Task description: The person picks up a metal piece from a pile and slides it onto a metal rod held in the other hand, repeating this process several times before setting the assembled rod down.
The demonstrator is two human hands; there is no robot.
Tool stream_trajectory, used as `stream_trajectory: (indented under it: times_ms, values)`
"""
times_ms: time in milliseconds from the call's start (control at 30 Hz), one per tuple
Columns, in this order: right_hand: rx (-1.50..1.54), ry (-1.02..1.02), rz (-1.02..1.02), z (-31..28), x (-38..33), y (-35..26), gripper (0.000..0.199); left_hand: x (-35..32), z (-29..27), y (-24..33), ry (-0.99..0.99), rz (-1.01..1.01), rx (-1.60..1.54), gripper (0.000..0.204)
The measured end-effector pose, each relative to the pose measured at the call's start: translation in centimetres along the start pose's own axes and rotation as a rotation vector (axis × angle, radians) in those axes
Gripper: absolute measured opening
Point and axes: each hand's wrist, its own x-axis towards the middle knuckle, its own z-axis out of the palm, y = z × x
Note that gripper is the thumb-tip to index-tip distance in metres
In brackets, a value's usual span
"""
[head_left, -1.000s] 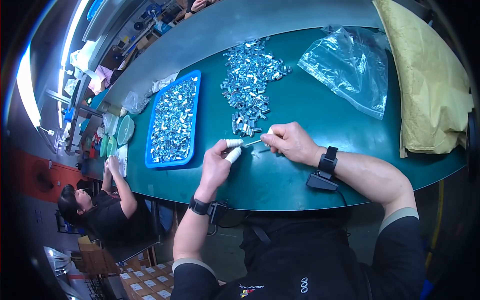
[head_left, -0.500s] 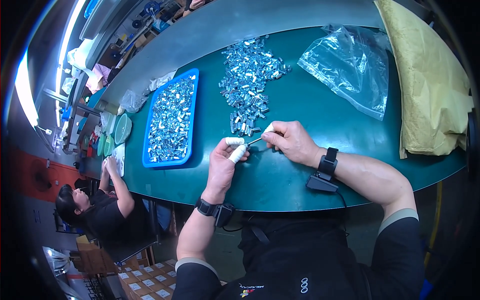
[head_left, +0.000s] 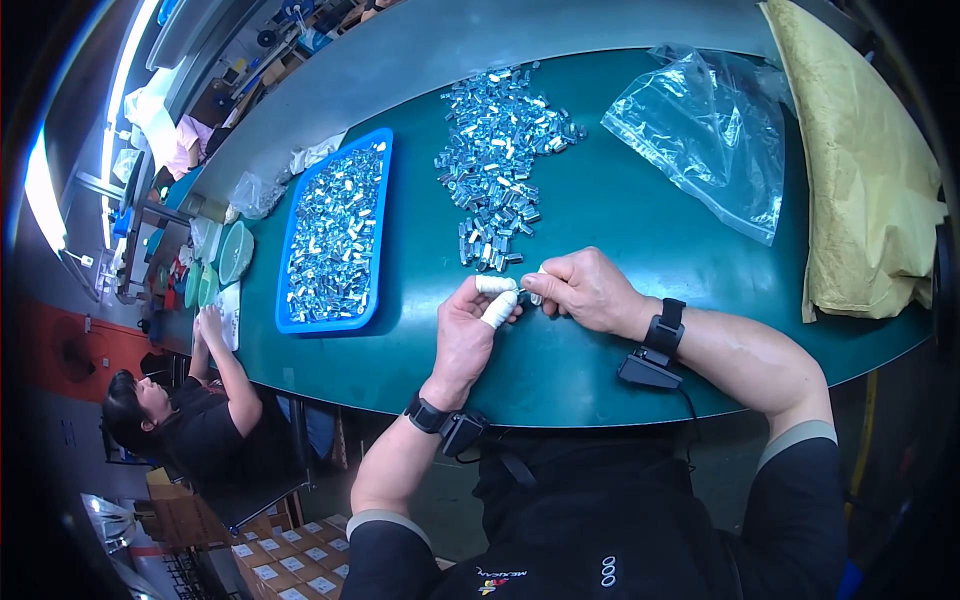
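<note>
My left hand [head_left: 468, 335], with white covers on the thumb and a finger, is closed in a pinch. Between its fingertips is a small silvery metal piece [head_left: 521, 292], mostly hidden by them. Close against it from the right, my right hand [head_left: 592, 291] pinches a thin metal rod, now almost wholly covered by the fingers; a fingertip there also wears white. Just beyond the hands lies a loose pile of small shiny metal pieces [head_left: 492, 190] on the green tabletop [head_left: 600, 210]. To the left, a blue tray [head_left: 377, 255] is filled with similar pieces.
A clear plastic bag [head_left: 705, 140] lies flat at the far right, beside a large yellow padded bag [head_left: 865, 190]. At the left, a person in black [head_left: 215, 415] works near green bowls [head_left: 236, 253]. Stacked cartons [head_left: 290, 565] stand below the table at lower left.
My hands have come closer together; the left moved right toward the right hand. The rod's shaft, visible between them before, is now nearly hidden. The whole view has shifted slightly.
</note>
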Motion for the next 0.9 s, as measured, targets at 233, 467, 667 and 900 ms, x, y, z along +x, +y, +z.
stream_trajectory:
  times_ms: [233, 467, 667, 900]
  values:
    - [-0.101, -0.003, -0.031, 0.4, 0.3, 0.3, 0.044, 0.3, -0.2, -0.6, 0.009, 0.037, -0.007, 0.012]
    - [0.002, 0.030, -0.005, 0.4, 0.3, -0.2, 0.042, 0.3, -0.9, 0.0, -0.001, 0.033, 0.030, 0.012]
    - [0.162, 0.083, 0.014, -0.2, 0.1, 0.6, 0.040, 2.4, -6.0, 2.1, 0.132, 0.257, 0.310, 0.013]
    - [0.214, 0.129, 0.020, 0.0, 0.1, 0.3, 0.040, 6.5, -12.6, 8.6, 0.531, 0.546, 1.041, 0.019]
